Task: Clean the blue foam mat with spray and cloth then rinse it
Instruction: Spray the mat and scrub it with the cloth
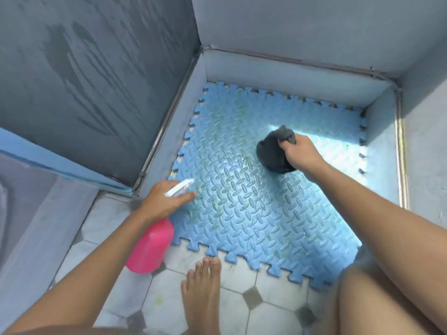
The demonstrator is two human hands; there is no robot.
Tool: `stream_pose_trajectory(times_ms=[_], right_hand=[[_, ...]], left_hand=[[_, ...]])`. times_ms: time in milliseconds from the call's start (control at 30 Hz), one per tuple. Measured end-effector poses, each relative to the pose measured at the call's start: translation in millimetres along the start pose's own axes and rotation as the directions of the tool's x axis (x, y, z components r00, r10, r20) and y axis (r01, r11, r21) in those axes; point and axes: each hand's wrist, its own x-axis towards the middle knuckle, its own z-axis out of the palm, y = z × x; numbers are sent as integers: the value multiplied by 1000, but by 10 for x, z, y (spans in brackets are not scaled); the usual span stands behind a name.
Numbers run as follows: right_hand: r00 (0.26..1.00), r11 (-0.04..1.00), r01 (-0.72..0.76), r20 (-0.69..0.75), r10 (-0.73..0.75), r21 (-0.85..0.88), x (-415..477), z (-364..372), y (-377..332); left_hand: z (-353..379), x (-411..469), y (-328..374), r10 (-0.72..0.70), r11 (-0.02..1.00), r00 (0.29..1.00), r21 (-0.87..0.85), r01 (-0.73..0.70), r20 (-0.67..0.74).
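Starting lower centre: bare foot on white tiled floor, toes by the blue interlocking foam mat filling mid-frame. Left hand grips the pink plastic spray bottle at its white trigger; neck hidden in the grip. Upper right, right hand clutches a bunched dark grey cloth on the mat. Mat's lower-right corner hidden behind a leg.

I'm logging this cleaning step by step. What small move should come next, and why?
Probably squeeze the trigger: the left hand holds the pink spray bottle with its nozzle over the blue foam mat, greenish marks show near its middle, and the right hand grips the dark cloth on the mat, ready to wipe.
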Motion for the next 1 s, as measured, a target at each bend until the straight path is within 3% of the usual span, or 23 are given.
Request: stream_pose_trajectory(times_ms=[67,200,333,600,733,867,1000], right_hand=[[1000,999,5,5,-5,33,70,-3,-6],[997,979,41,-67,-28,199,218,53,-137],[996,993,87,-1,-88,74,189,101,-36],[999,997,39,29,-41,71,256,155,77],[997,995,64,43,-67,78,253,185,55],[995,996,59,77,-64,66,232,203,65],[994,996,67,85,-71,50,234,184,75]], left_hand=[[26,-61,-114,21,999,999,-38,-20,26],[81,-208,-250,-36,999,998,-25,35,-55],[85,-238,-251,-70,997,985,-52,62,-157],[67,-125,-220,-133,991,949,-48,125,-286],[36,-150,-148,-75,996,962,19,83,-263],[-4,-271,-313,-36,996,993,83,45,-109],[43,-488,-551,-38,994,977,95,59,-208]])
